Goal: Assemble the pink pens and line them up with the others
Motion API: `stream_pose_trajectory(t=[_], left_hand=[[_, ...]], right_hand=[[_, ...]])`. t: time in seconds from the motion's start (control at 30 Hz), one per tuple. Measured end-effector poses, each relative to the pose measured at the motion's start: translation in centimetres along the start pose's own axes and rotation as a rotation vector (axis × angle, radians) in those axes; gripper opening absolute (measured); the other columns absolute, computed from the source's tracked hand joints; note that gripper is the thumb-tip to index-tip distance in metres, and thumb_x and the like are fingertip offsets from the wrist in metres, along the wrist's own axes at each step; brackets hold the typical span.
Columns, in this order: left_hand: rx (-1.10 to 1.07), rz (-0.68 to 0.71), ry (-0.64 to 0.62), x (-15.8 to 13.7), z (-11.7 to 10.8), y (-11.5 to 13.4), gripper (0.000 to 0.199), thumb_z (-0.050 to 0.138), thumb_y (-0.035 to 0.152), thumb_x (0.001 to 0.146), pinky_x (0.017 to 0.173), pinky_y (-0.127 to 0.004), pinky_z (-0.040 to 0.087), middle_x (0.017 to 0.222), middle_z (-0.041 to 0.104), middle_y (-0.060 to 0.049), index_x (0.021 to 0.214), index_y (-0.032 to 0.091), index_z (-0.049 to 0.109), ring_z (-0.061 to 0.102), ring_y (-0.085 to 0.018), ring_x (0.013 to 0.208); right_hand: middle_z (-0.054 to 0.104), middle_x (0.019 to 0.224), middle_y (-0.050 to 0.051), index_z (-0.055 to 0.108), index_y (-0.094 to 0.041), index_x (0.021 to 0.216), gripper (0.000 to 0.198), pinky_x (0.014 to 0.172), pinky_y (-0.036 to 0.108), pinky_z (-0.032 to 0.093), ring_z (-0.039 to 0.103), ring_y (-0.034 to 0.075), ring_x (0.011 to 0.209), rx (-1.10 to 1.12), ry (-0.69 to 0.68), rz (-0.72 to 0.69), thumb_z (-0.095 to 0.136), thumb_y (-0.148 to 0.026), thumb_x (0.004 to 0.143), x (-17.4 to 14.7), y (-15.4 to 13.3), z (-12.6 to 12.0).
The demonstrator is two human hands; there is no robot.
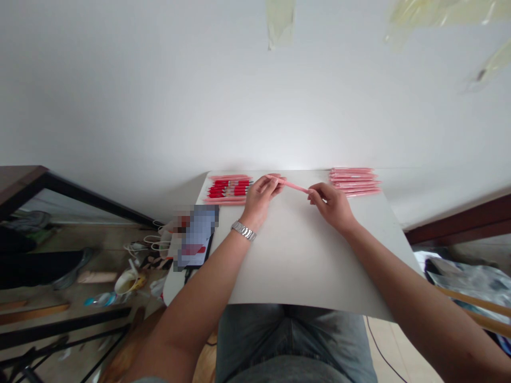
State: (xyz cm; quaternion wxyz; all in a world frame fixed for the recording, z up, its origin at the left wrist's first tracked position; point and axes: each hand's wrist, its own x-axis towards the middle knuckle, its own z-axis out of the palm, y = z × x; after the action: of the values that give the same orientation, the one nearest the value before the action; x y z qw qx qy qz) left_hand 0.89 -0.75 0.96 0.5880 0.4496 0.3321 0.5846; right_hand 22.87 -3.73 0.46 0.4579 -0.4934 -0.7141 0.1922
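A slim pink pen (296,186) is stretched between my two hands above the white table. My left hand (266,190), with a metal watch (244,230) on its wrist, pinches the pen's left end. The other end is between the thumb and fingers of my right hand (328,203). To the left of my left hand lie red pens (229,188) in a row, with pink pens (225,201) along the near and far sides. Beyond my right hand, a pile of similar pink pens (354,181) lies against the wall.
A phone or tablet (199,234), its screen blurred out, rests on the left side of the white table (303,266). The wall (255,106) stands right behind. On the floor at left are a cup (126,282) and cables; plastic bags (471,276) lie at right.
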Motion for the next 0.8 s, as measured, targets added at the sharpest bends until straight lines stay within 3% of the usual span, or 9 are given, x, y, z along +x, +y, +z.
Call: stream_pose_trajectory(t=[0.2, 0.4, 0.6, 0.8], left_hand=[[-0.017, 0.006, -0.020, -0.13, 0.12, 0.01, 0.031, 0.080, 0.045, 0.087, 0.102, -0.035, 0.055, 0.114, 0.077, -0.011, 0.103, 0.019, 0.075, 0.072, -0.021, 0.112], [-0.026, -0.002, 0.032, -0.01, 0.00, -0.08, 0.032, 0.082, 0.046, 0.083, 0.100, -0.034, 0.056, 0.112, 0.078, -0.010, 0.099, 0.019, 0.074, 0.073, -0.019, 0.105], [-0.026, -0.012, 0.028, -0.03, 0.02, 0.00, 0.035, 0.083, 0.047, 0.082, 0.101, -0.035, 0.056, 0.110, 0.078, -0.010, 0.099, 0.018, 0.074, 0.073, -0.018, 0.102], [-0.023, -0.010, 0.026, -0.06, 0.14, 0.17, 0.035, 0.084, 0.048, 0.081, 0.101, -0.036, 0.055, 0.109, 0.078, -0.010, 0.098, 0.018, 0.074, 0.073, -0.019, 0.103]], right_hand=[[0.069, 0.076, 0.003, 0.066, -0.021, 0.088, 0.040, 0.065, 0.030, 0.051, 0.066, 0.016, 0.067, 0.015, -0.047, 0.053, 0.049, -0.053, 0.105, -0.13, 0.12, -0.17], [0.070, 0.089, 0.003, 0.066, -0.024, 0.114, 0.036, 0.073, 0.032, 0.058, 0.068, 0.018, 0.078, 0.060, 0.030, 0.036, 0.069, -0.054, 0.093, -0.24, 0.14, 0.25], [0.070, 0.087, 0.004, 0.066, -0.023, 0.101, 0.032, 0.069, 0.033, 0.058, 0.067, 0.017, 0.074, 0.033, 0.051, 0.017, 0.066, -0.054, 0.095, -0.10, 0.31, 0.30], [0.072, 0.087, 0.006, 0.065, -0.021, 0.102, 0.036, 0.069, 0.034, 0.057, 0.069, 0.018, 0.074, 0.039, 0.015, 0.037, 0.061, -0.057, 0.098, 0.02, 0.03, 0.17]])
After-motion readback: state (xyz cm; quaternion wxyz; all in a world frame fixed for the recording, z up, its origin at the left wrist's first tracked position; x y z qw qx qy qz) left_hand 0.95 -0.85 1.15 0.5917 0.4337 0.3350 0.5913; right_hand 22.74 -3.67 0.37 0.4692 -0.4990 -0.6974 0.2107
